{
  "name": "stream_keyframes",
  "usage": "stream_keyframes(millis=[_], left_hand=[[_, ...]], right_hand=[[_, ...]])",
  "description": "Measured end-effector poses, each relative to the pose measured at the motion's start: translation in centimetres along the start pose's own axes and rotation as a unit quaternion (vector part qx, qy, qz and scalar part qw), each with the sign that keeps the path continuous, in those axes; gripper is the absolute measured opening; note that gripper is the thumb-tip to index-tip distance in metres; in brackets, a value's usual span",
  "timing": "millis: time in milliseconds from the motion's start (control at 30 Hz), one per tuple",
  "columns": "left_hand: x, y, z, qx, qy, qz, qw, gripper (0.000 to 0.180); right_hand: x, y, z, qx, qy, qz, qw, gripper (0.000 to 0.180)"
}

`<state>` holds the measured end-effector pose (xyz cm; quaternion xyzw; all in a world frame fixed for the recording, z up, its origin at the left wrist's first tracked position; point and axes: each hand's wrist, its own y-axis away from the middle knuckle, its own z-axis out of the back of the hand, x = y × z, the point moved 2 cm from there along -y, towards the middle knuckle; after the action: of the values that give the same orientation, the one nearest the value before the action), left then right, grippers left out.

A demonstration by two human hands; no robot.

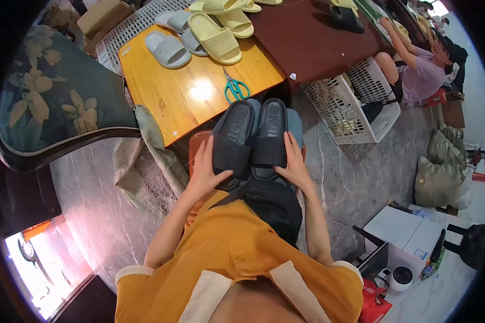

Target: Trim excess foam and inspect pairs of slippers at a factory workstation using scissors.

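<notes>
Two black slide sandals lie side by side over my lap, toes toward me. My left hand (pixel 203 168) is closed on the outer side of the left black slide (pixel 231 153), its thumb near the toe opening. Around the outer side of the right black slide (pixel 269 152) my right hand (pixel 295 166) is closed in the same way. Beyond their heels, teal-handled scissors (pixel 230 84) rest on a yellow wooden table (pixel 183 110). Grey-blue fabric or padding beneath the slides is mostly hidden.
Pale yellow slides (pixel 215 40) and grey slides (pixel 167 49) crowd the table's far end. Right of it stands a brown-covered table (pixel 307 40), with a white plastic crate (pixel 337 113) below. A floral-backed chair (pixel 64 91) is at left. A co-worker (pixel 421 78) sits far right.
</notes>
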<state>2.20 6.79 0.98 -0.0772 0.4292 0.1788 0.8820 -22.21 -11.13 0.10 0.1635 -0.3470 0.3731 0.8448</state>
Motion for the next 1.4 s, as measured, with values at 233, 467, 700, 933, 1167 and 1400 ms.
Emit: stream_keyframes(millis=[233, 467, 700, 933, 1167, 1400], left_hand=[[3.0, 1.6, -0.3, -0.045, 0.246, 0.101, 0.963, 0.063], [1.1, -1.2, 6.6, -0.143, 0.392, 0.142, 0.898, 0.051], [-1.3, -2.0, 10.0, 0.071, 0.385, 0.076, 0.917, 0.051], [-3.5, -2.1, 6.9, 0.149, 0.407, 0.044, 0.900, 0.052], [-3.3, -4.6, 6.2, 0.232, 0.408, 0.050, 0.882, 0.049], [0.5, -17.5, 4.7, 0.145, 0.381, 0.111, 0.906, 0.046]], right_hand=[[-4.2, 0.4, 1.4, -0.209, -0.417, -0.214, 0.858, 0.061], [-3.2, 3.1, 10.6, -0.232, -0.354, -0.095, 0.901, 0.055], [4.6, 1.6, 15.0, 0.005, -0.183, 0.018, 0.983, 0.048], [9.4, -1.0, 10.1, 0.057, -0.210, 0.120, 0.969, 0.042], [5.3, 0.0, 9.6, 0.250, -0.139, -0.094, 0.954, 0.047], [0.0, -1.2, 17.2, -0.069, -0.328, -0.151, 0.930, 0.058]])
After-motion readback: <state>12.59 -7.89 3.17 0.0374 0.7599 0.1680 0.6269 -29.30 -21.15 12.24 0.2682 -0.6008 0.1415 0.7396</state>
